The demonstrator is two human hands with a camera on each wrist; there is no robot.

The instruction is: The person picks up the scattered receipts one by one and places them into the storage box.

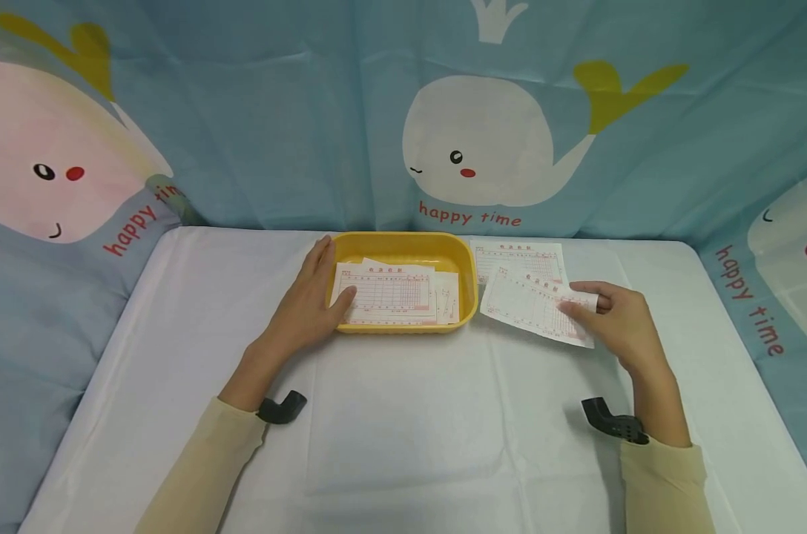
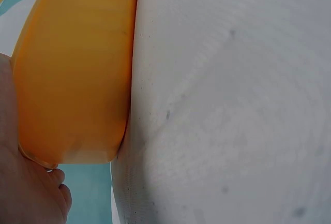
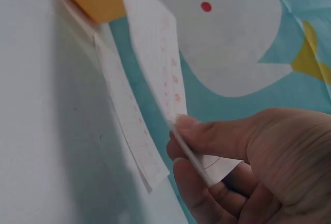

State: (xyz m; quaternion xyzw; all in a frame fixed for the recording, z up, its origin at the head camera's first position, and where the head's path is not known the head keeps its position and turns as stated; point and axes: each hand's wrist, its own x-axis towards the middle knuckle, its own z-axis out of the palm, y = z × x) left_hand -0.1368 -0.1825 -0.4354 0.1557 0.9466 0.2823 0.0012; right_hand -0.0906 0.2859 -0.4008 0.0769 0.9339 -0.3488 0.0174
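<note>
A yellow plastic basket (image 1: 466,261) stands near the table's far edge, with several printed receipt slips (image 1: 385,291) lying in it. My left hand (image 1: 308,297) holds its left end, the thumb over the near rim and the fingers along the outer side. In the left wrist view the basket's side (image 2: 77,69) fills much of the left. My right hand (image 1: 617,320) pinches a receipt slip (image 1: 533,304) by its right end, thumb on top. The right wrist view shows this slip (image 3: 152,48) raised, tilted and apart from another slip (image 3: 124,105) on the table.
Right of the basket, another receipt slip (image 1: 518,256) lies flat, partly covered by the held one. A white cloth (image 1: 403,430) covers the table. Behind it hangs a blue curtain (image 1: 277,111) with whale prints. A black wrist mount (image 1: 613,423) juts from each wrist.
</note>
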